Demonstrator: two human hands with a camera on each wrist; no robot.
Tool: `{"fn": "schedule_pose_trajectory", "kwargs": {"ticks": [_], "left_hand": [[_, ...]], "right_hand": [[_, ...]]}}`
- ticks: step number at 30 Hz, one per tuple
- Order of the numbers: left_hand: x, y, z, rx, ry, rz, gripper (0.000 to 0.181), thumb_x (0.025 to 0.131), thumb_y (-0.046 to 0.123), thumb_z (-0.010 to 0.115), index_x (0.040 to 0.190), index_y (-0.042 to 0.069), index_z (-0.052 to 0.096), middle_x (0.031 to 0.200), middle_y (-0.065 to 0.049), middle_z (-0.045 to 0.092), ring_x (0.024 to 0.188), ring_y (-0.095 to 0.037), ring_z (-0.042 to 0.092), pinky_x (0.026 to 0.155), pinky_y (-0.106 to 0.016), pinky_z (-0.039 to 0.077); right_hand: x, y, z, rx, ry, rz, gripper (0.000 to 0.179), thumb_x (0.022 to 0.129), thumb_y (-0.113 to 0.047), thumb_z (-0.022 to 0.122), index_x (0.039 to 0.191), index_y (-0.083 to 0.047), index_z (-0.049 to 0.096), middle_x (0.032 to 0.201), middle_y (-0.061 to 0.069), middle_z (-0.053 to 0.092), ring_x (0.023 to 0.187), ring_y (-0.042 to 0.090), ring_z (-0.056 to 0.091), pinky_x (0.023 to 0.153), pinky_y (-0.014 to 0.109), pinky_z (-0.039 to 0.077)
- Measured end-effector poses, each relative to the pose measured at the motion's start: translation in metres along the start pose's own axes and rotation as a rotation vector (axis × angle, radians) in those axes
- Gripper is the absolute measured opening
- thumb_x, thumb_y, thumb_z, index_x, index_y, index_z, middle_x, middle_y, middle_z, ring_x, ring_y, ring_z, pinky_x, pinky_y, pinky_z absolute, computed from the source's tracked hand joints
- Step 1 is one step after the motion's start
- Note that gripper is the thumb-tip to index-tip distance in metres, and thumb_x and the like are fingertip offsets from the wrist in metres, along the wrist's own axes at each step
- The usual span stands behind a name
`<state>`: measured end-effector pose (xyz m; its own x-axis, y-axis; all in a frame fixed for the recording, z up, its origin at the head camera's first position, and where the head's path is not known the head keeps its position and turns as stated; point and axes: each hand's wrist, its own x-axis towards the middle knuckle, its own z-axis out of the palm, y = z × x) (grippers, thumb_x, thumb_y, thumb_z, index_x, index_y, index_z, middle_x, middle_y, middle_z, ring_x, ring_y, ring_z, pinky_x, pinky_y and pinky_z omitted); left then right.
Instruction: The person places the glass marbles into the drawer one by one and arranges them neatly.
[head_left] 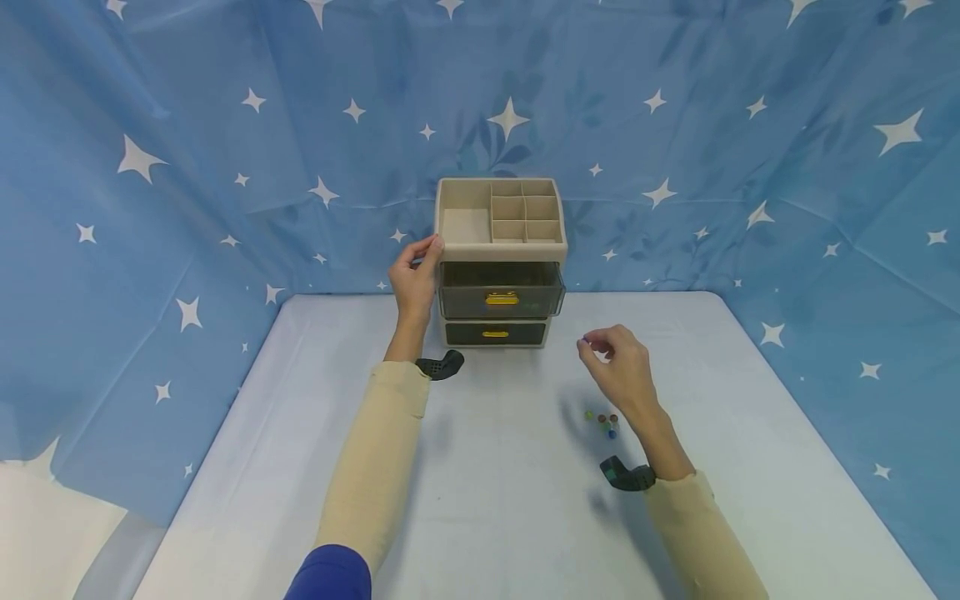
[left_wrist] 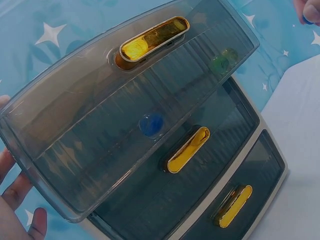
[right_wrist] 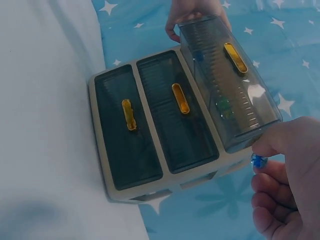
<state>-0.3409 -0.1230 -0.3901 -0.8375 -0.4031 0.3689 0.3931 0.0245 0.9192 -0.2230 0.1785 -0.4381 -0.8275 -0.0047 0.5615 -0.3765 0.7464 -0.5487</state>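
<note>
A beige drawer unit [head_left: 501, 252] stands at the back of the table, with its transparent dark top drawer [head_left: 462, 302] pulled out. Blue [left_wrist: 151, 124] and green [left_wrist: 218, 63] marbles lie inside that drawer. My left hand [head_left: 415, 279] is at the unit's upper left front corner, thumb and fingertip against the edge. Its other fingers are loosely spread beside the drawer end in the left wrist view. To the right of the unit, my right hand [head_left: 621, 367] pinches a blue patterned marble [right_wrist: 258, 160] between thumb and index finger, above the table and apart from the drawer.
Several loose marbles [head_left: 602, 418] lie on the white tabletop [head_left: 480, 500] below my right hand. Divided compartments [head_left: 525, 210] top the unit. Two lower drawers with gold handles are closed in the wrist views. A blue star-patterned curtain [head_left: 420, 75] hangs behind and at both sides.
</note>
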Motion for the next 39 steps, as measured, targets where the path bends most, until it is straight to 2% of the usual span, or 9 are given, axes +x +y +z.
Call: {"fn": "schedule_pose_trajectory", "kwargs": {"ticks": [4, 11, 15, 22, 34, 39], "left_hand": [[-0.002, 0.004, 0.001, 0.006, 0.0, -0.008, 0.03, 0.094, 0.028, 0.072, 0.114, 0.006, 0.075, 0.089, 0.011, 0.06, 0.064, -0.004, 0.046, 0.057, -0.018, 0.038], [-0.017, 0.034, -0.001, 0.001, -0.013, -0.012, 0.027, 0.095, 0.019, 0.07, 0.114, 0.0, 0.073, 0.09, 0.008, 0.062, 0.065, -0.002, 0.047, 0.059, -0.018, 0.039], [-0.017, 0.035, -0.001, 0.003, -0.006, -0.018, 0.027, 0.095, 0.02, 0.07, 0.114, 0.001, 0.073, 0.089, 0.009, 0.062, 0.068, -0.003, 0.048, 0.061, -0.018, 0.039], [-0.002, 0.001, 0.0, 0.002, -0.001, -0.009, 0.031, 0.091, 0.039, 0.074, 0.109, 0.014, 0.077, 0.091, 0.011, 0.063, 0.069, -0.006, 0.05, 0.06, -0.02, 0.041], [-0.001, 0.003, 0.001, -0.011, 0.016, -0.023, 0.031, 0.091, 0.033, 0.075, 0.112, 0.01, 0.076, 0.088, 0.014, 0.062, 0.067, -0.005, 0.049, 0.06, -0.019, 0.039], [-0.008, 0.018, 0.001, 0.003, 0.012, -0.031, 0.029, 0.093, 0.024, 0.073, 0.114, 0.003, 0.074, 0.088, 0.013, 0.06, 0.065, -0.003, 0.046, 0.06, -0.018, 0.038]], "right_hand": [[0.003, -0.002, -0.001, 0.001, 0.012, -0.012, 0.016, 0.092, -0.016, 0.071, 0.098, -0.001, 0.072, 0.09, 0.012, 0.067, 0.082, 0.024, 0.06, 0.073, 0.035, 0.05], [0.009, -0.006, -0.001, 0.009, 0.032, -0.036, 0.018, 0.094, -0.017, 0.069, 0.099, -0.001, 0.072, 0.09, 0.013, 0.067, 0.082, 0.024, 0.06, 0.074, 0.038, 0.051], [0.014, -0.008, -0.001, 0.009, 0.045, -0.054, 0.017, 0.093, -0.017, 0.069, 0.098, 0.0, 0.072, 0.09, 0.013, 0.067, 0.081, 0.025, 0.06, 0.073, 0.038, 0.051], [0.02, -0.011, -0.001, 0.026, 0.061, -0.077, 0.015, 0.092, -0.014, 0.07, 0.097, 0.0, 0.072, 0.089, 0.014, 0.067, 0.08, 0.025, 0.06, 0.072, 0.037, 0.051], [0.031, -0.019, 0.0, 0.049, 0.101, -0.098, 0.016, 0.093, -0.015, 0.069, 0.099, 0.0, 0.072, 0.09, 0.013, 0.067, 0.083, 0.025, 0.06, 0.072, 0.034, 0.049], [0.035, -0.022, 0.001, 0.056, 0.102, -0.1, 0.016, 0.094, -0.015, 0.069, 0.1, 0.0, 0.072, 0.091, 0.014, 0.067, 0.084, 0.025, 0.06, 0.073, 0.032, 0.048]]}}
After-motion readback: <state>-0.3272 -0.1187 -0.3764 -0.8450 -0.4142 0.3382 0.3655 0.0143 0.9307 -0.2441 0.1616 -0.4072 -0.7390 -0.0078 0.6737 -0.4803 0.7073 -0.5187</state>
